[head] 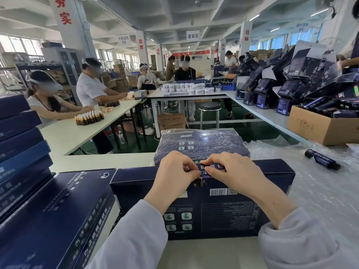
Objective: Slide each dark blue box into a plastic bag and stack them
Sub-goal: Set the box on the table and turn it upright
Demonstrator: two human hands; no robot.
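A dark blue box (242, 200) stands on its long edge on the white table right in front of me, barcode side facing me. Both hands work at the middle of its top edge: my left hand (175, 173) pinches a small gold clasp there, and my right hand (231, 169) pinches the flap beside it. Behind the box lies a dark blue box wrapped in a plastic bag (202, 144). A pile of clear plastic bags (318, 191) covers the table to the right.
Unbagged dark blue boxes are stacked at the left (19, 140), and one lies flat at lower left (54, 216). A small dark tube box (322, 159) rests on the plastic. A cardboard carton (320, 129) of dark packs sits at right. Several people work at tables beyond.
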